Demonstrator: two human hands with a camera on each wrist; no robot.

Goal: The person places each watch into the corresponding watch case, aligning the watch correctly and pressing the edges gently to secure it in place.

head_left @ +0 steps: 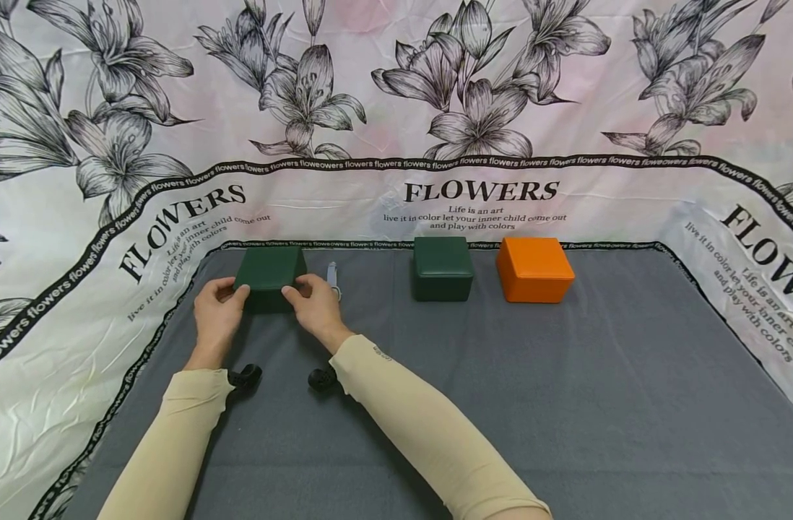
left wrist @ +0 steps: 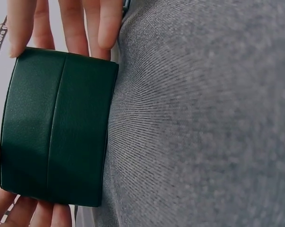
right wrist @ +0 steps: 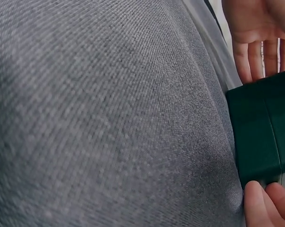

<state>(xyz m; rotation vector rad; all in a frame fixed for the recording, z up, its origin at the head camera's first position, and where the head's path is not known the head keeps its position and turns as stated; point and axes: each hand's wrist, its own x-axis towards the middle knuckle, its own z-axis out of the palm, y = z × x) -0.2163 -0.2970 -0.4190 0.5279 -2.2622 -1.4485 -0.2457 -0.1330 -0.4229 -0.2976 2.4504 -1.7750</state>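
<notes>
A dark green box (head_left: 271,269) with a closed lid sits at the back left of the grey cloth, held between both hands. My left hand (head_left: 219,314) grips its left side, thumb on the front corner and fingers along the side. On the opposite side my right hand (head_left: 317,309) holds it the same way, thumb at the front right corner. A seam runs across the front face of the green box (left wrist: 57,127) in the left wrist view. Just behind the right hand lies a small silvery-grey object (head_left: 332,273) with a ring-like end, partly hidden by the fingers.
A second green box (head_left: 443,269) and an orange box (head_left: 536,270) stand to the right along the cloth's back edge. Behind them hangs a white floral sheet (head_left: 474,191) with printed lettering. The grey cloth (head_left: 565,404) spreads across the front, lightly creased.
</notes>
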